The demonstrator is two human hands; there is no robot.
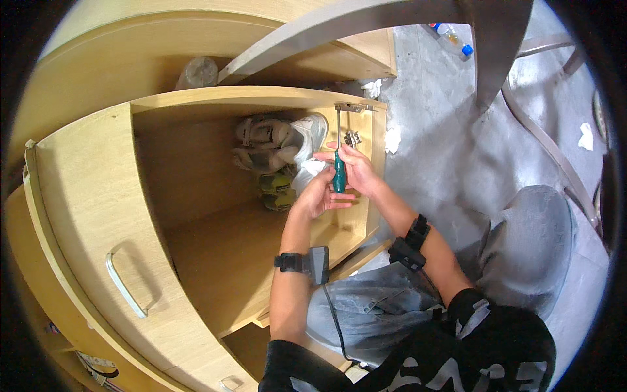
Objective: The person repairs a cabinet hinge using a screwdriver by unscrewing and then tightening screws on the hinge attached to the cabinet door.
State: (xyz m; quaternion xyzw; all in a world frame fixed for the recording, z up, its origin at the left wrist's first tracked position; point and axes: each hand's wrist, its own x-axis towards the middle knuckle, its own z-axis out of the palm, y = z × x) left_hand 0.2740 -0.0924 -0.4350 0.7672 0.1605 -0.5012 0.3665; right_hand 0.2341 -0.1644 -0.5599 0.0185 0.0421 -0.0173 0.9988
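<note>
A screwdriver with a dark green handle [339, 178] stands between my two hands. Its thin shaft runs away from me, and the tip meets a metal hinge [356, 107] at the far corner of the wooden cabinet [215, 95]. My right hand [357, 171] closes round the upper handle from the right. From the left, my left hand [317, 196] has its thumb against the handle and its fingers behind the lower end. Just beyond my right fingers a second metal hinge part [353, 138] sits on the cabinet's inner side.
Inside the cabinet are light shoes [264, 134], clear plastic wrapping [307, 140] and yellow-green cans [277, 191]. A drawer front with a metal handle [125, 285] lies left. Curved chair legs [490, 55] cross the far right; a plastic bottle [452, 39] and paper scraps [392, 140] lie on the floor.
</note>
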